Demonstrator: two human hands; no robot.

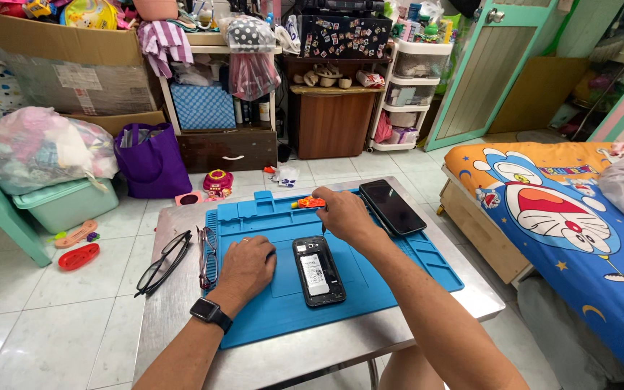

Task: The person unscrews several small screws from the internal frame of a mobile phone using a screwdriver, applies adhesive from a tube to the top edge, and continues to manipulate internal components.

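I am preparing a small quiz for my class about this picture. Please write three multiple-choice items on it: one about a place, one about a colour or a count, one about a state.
1. Where does the opened phone lie?
A. on the blue work mat
B. on the floor
C. on the bed

2. How many pairs of glasses lie left of the mat?
A. none
B. two
C. four

3. How is the left hand?
A. raised in the air
B. resting on the mat beside the phone
C. holding a cup

Key:
1 A, the phone lies back up in the middle of the mat.
2 B, black glasses and a reddish pair lie on the metal table.
3 B, it rests on the mat while the right hand holds a small screwdriver over the phone.
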